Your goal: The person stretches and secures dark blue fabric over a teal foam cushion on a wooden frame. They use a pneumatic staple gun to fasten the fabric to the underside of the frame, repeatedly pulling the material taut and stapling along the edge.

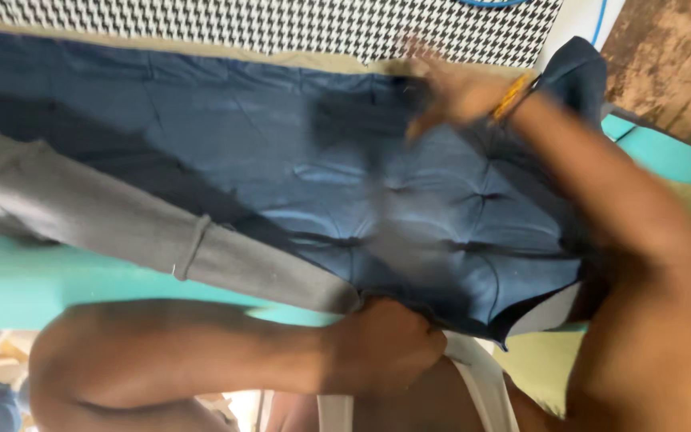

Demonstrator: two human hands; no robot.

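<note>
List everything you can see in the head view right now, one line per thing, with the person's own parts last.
blue cloth: one, dark blue, creased, spread across the middle of the work surface
grey cloth: one, grey, lying over the blue cloth's lower left edge
patterned fabric: one, black and white check, along the top edge
teal surface: one, teal, under the cloths at left and far right
wooden board: one, brown, top right corner
wrist band: one, orange-yellow, on the right wrist
left hand: one, closed on the blue cloth's lower edge
right hand: one, blurred, on the blue cloth near its top edge
</note>
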